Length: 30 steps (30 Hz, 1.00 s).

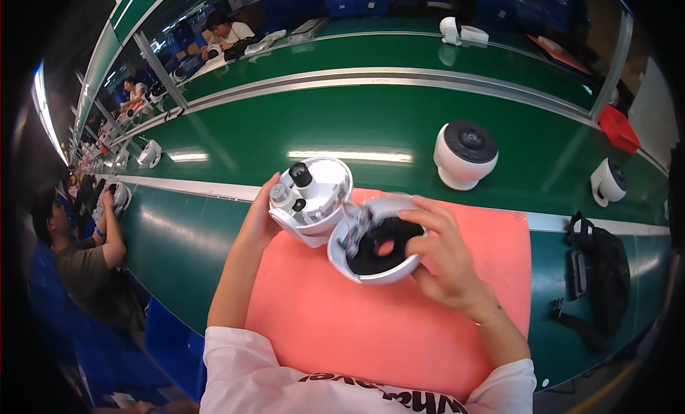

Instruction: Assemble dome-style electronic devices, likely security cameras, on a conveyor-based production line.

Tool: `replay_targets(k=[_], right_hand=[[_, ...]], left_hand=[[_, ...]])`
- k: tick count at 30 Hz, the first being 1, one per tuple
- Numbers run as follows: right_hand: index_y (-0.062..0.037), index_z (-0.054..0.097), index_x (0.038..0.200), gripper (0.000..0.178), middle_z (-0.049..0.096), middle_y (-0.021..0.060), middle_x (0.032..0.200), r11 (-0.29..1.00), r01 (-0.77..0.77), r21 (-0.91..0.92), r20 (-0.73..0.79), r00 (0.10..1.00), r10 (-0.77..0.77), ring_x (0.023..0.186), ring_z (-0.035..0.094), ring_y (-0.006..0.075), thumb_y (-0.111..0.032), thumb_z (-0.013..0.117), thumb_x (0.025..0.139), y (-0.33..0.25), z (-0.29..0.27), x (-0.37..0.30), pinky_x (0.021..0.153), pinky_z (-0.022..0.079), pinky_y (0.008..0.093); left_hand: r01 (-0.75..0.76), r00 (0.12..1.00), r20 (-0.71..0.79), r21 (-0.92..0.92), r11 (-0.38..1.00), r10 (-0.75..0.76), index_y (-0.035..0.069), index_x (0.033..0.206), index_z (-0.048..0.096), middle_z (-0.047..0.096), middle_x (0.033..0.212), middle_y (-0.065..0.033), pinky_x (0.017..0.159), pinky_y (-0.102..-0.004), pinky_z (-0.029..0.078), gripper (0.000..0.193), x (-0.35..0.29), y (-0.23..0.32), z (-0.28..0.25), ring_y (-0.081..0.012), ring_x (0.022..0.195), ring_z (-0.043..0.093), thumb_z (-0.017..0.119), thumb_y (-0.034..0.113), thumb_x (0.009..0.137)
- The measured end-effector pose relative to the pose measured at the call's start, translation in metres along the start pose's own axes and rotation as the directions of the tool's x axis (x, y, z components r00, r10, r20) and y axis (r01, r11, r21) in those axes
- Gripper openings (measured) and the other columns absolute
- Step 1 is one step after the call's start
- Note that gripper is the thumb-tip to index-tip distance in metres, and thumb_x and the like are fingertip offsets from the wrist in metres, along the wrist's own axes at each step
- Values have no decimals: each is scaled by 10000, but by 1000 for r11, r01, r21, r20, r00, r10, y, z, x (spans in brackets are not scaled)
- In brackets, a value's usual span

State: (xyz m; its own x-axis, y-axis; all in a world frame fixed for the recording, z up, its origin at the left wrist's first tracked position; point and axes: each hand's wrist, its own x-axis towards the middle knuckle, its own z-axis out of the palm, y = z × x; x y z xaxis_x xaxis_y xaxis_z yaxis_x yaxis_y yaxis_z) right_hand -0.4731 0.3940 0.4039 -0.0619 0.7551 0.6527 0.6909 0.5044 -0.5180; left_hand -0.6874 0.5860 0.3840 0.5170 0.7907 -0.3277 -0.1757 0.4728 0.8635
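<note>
Over a pink mat (pixel 335 328), my left hand (pixel 255 218) is closed around the side of a round white camera body (pixel 327 173). Its open face shows a black lens barrel and a grey round part. My right hand (pixel 446 260) grips the right rim of a white camera shell (pixel 378 275), fingers over the edge and thumb beneath. Inside the shell is a black lining with a round hole, through which pink shows. Thin wires run between the two pieces, which sit side by side and appear to touch. Motion blurs the shell and my right fingers.
Beyond the mat, a white camera with a black face (pixel 464 153) stands on the green conveyor (pixel 285 121); a smaller camera (pixel 609 182) is at right near a red tray (pixel 618 128). A black bag (pixel 606 278) lies right of the mat. A co-worker (pixel 93 271) sits at left.
</note>
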Motion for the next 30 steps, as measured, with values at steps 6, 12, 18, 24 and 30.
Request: replay_targets(k=[6,12,18,24,30], right_hand=[[-4,455,1048,351,576,92,975,523,-537,662,229,810,540,900,565,142,-101,657,778,-27,-16,6,795,473,275],[-10,458,1140,417,558,104,1053,302,-752,585,621,656,430,985,538,172,-128,649,788,-38,-2,7,834,448,297],[-9,479,1082,412,568,108,970,576,-686,445,599,706,378,920,561,173,-131,679,742,-45,-5,16,815,448,310],[-8,480,1052,362,583,85,900,488,-788,374,588,609,533,828,574,138,-139,659,766,-45,13,21,758,455,268],[4,502,988,335,603,79,800,527,-792,307,640,582,502,742,583,116,-142,679,743,-38,27,36,666,481,251]], left_hand=[[14,801,452,642,767,-393,-22,1016,601,615,1013,-74,800,-270,453,393,17,-21,15,-132,904,576,437,317,903],[-289,293,703,711,641,-648,-21,993,618,632,876,-80,772,-283,432,416,13,-32,52,-117,827,556,474,349,866],[-333,717,518,842,424,-466,40,935,657,643,866,-135,760,-339,444,499,-14,-14,41,-236,820,595,415,472,868],[-290,930,82,763,577,359,-33,707,563,511,565,-169,480,-349,380,333,-89,-19,4,-220,495,535,499,258,855],[-342,922,148,748,569,359,-17,712,596,568,561,-116,492,-307,453,363,-164,-32,18,-226,486,580,678,336,721]])
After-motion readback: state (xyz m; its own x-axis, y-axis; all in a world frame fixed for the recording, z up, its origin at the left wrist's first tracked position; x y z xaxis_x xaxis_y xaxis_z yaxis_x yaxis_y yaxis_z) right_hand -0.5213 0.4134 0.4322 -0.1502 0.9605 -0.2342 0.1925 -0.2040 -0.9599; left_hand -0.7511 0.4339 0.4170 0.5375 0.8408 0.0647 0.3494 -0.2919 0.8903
